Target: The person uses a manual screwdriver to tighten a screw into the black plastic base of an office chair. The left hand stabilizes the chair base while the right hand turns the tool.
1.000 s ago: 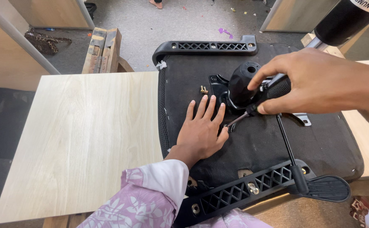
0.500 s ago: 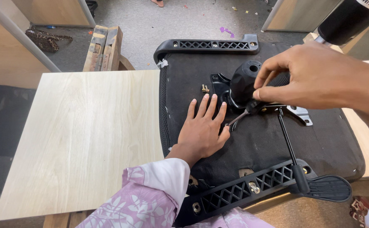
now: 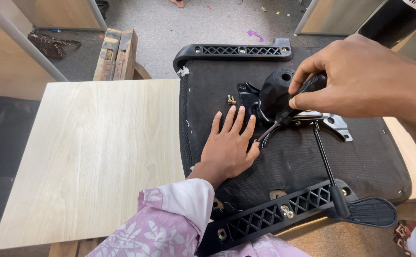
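Fastening the mechanism plate [image 3: 331, 121]: our right hand [image 3: 360, 78] grips the screwdriver [image 3: 291, 107]; left hand [image 3: 229, 147] lies spread on the seat [image 3: 303, 157]; next, steady downward pressure.

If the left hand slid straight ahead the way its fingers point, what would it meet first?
Probably the black metal mechanism plate just beyond the left hand; the loose bolts lie close to that line, though depth is unclear.

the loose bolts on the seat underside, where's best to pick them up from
Pinch the loose bolts by their heads, coming straight down from above: they lie bare on the black seat fabric, just beyond the left hand fingertips, with the black mechanism plate close on their right.
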